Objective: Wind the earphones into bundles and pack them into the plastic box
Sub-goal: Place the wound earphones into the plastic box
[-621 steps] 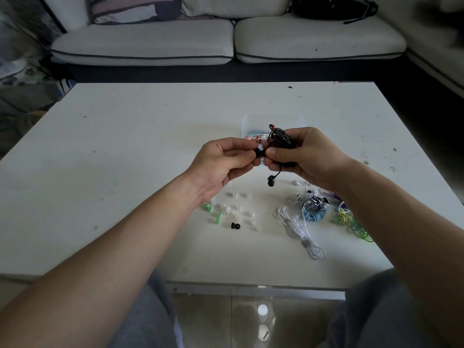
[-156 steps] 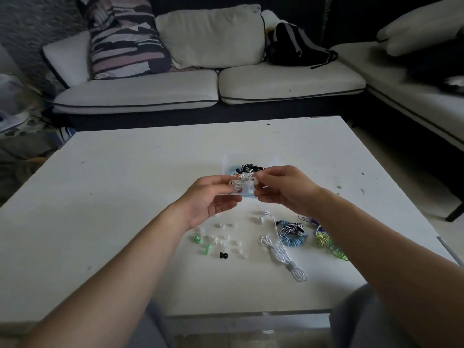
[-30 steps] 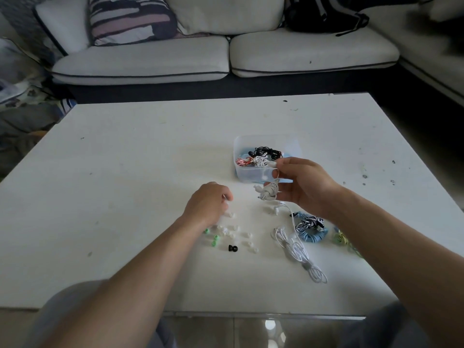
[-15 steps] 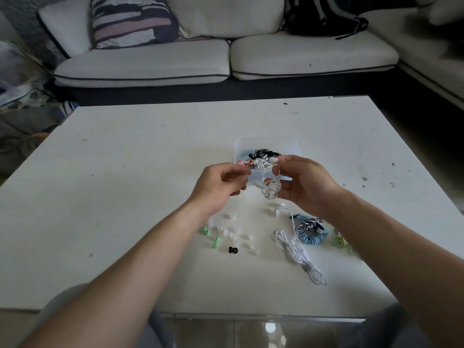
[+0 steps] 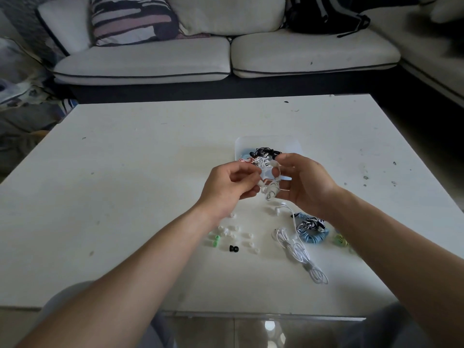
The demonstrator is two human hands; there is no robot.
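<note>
While both hover just in front of the plastic box [image 5: 292, 144], left hand [image 5: 229, 188] pinching the white earphones [image 5: 270, 191], right hand [image 5: 305, 187] gripping them too (black bundle [image 5: 264, 151] lies inside the box).

table left [image 5: 105, 187] open; ear tips [image 5: 232, 234], cables [image 5: 298, 249] clutter near side.

Plastic box [image 5: 292, 144]: translucent, smooth. Table [image 5: 125, 172]: matt white, scuffed and speckled. Earphone cable [image 5: 301, 257]: glossy white plastic. Sofa cushions [image 5: 150, 61]: pale, matt cloth
</note>
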